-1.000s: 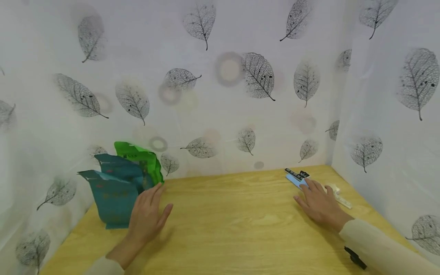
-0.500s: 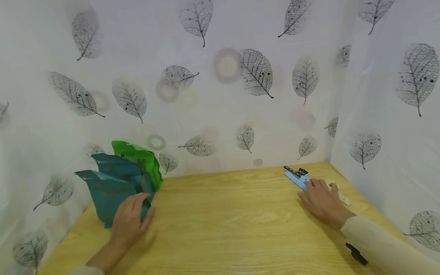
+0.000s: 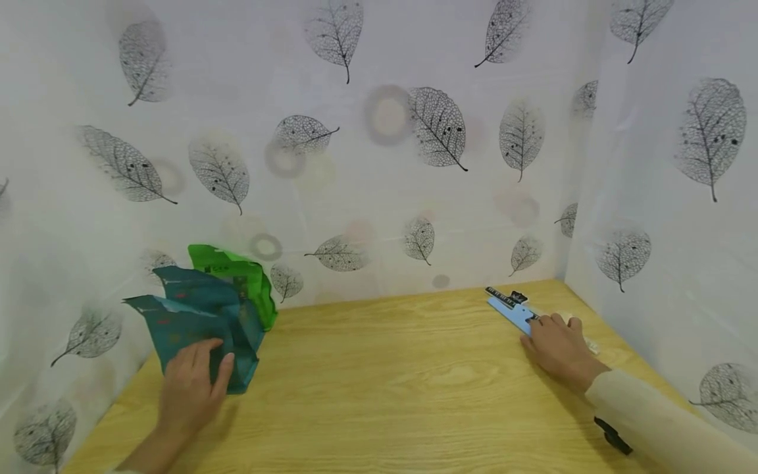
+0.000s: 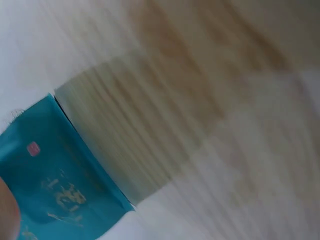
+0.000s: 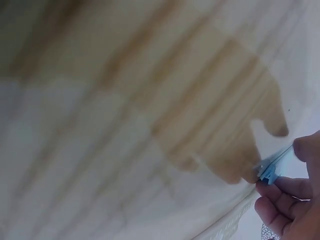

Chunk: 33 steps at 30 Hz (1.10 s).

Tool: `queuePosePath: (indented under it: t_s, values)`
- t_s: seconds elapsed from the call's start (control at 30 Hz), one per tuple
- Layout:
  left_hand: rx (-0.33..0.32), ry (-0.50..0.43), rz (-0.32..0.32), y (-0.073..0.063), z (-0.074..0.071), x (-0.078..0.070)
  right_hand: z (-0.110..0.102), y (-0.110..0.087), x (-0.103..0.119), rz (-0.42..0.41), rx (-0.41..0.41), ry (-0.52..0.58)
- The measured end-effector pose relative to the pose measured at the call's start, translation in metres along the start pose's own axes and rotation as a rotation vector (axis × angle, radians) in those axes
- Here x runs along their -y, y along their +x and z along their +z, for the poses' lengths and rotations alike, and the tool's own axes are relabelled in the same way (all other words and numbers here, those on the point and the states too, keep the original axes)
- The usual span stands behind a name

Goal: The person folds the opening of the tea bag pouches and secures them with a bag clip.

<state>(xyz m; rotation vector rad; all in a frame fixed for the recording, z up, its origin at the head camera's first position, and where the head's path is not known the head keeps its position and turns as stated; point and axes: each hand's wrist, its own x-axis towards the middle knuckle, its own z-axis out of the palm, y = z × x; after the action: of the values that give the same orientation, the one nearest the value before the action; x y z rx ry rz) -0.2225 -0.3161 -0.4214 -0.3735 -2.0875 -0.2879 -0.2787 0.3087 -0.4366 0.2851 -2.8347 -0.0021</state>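
Note:
At the left of the head view, my left hand (image 3: 192, 382) lies over the front of the foremost teal bag (image 3: 192, 322), thumb and fingers apart. The left wrist view shows this upright teal pouch (image 4: 70, 175) with a small red mark and pale lettering, a bit of my finger (image 4: 7, 215) at the edge. A second teal bag (image 3: 201, 286) and a green bag (image 3: 231, 263) stand behind it. On the right, my right hand (image 3: 559, 345) pinches the near end of a long flat blue clip (image 3: 510, 315); the right wrist view shows thumb and fingers on the blue clip (image 5: 272, 167).
A black strip with a piano-key pattern (image 3: 500, 297) and black top piece (image 3: 519, 297) lies beside the blue clip. A whitish strip (image 3: 592, 345) is partly hidden behind my right hand. Leaf-printed sheeting (image 3: 355, 197) encloses the wooden table (image 3: 385, 382) at the back and sides.
My left hand has moved left and down, from the bags' right edge to the front teal bag's face. My right hand has shifted slightly right, its fingers closing on the blue clip.

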Motion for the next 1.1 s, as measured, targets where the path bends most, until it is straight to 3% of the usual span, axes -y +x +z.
queuePosePath:
  t_s: [0.17,0.27,0.4,0.5,0.7,0.93,1.1]
  values:
    - [0.037,0.047,-0.072,-0.005,-0.002,0.01,0.0,-0.001,-0.005,-0.003,0.011,-0.008]
    - [0.071,0.08,-0.166,-0.008,-0.003,0.017,0.0,-0.002,-0.007,-0.013,0.014,-0.019]
    - [0.118,0.139,-0.347,-0.01,-0.006,0.024,-0.001,-0.002,-0.008,-0.016,0.018,-0.029]
    - [0.117,0.148,-0.492,-0.011,-0.006,0.028,-0.002,-0.001,-0.007,-0.009,0.025,-0.021]
    - [0.138,0.088,-0.731,-0.009,-0.004,0.038,-0.004,0.0,-0.008,-0.006,0.009,-0.021]
    - [0.261,0.041,-0.782,-0.006,0.002,0.045,-0.006,0.002,-0.01,-0.001,-0.007,0.003]
    - [0.272,-0.011,-0.848,-0.009,0.002,0.044,-0.002,0.002,-0.009,-0.001,0.016,0.003]
